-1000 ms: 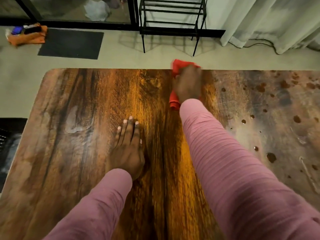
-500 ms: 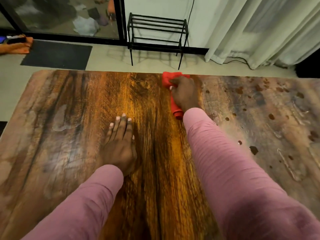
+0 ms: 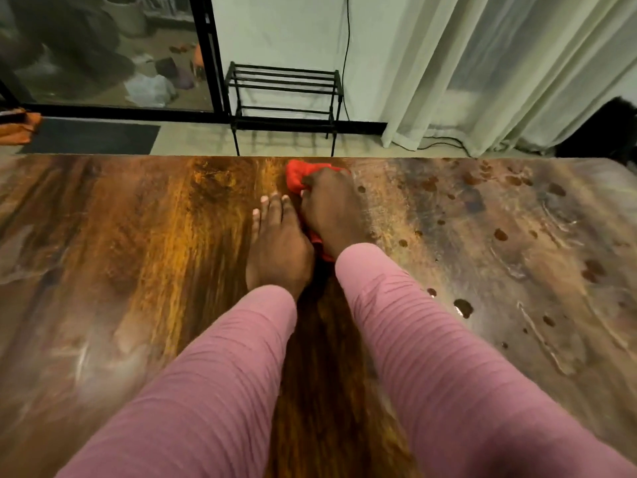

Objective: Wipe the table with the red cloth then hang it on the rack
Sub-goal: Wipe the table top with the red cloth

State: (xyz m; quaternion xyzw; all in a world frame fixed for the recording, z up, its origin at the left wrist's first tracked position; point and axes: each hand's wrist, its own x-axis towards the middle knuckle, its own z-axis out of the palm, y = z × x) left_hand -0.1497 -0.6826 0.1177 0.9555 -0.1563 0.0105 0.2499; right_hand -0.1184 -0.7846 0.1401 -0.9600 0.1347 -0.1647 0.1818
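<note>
The red cloth (image 3: pixel 297 174) lies bunched near the far edge of the wooden table (image 3: pixel 138 253). My right hand (image 3: pixel 331 210) grips it and covers most of it; red shows beyond the knuckles and below the wrist. My left hand (image 3: pixel 275 244) lies flat on the wood with straight fingers, right beside the right hand and touching the cloth's left side. A black metal rack (image 3: pixel 284 94) stands on the floor just beyond the table's far edge.
Dark wet drops and smears (image 3: pixel 499 234) cover the right part of the table. Pale curtains (image 3: pixel 499 70) hang at the back right with a cable on the floor. A glass door (image 3: pixel 103 53) and a dark mat (image 3: pixel 89 136) are at the back left.
My left hand has slid forward and right until it lies against the right hand and cloth. The right hand with the cloth has pulled back a little from the far edge.
</note>
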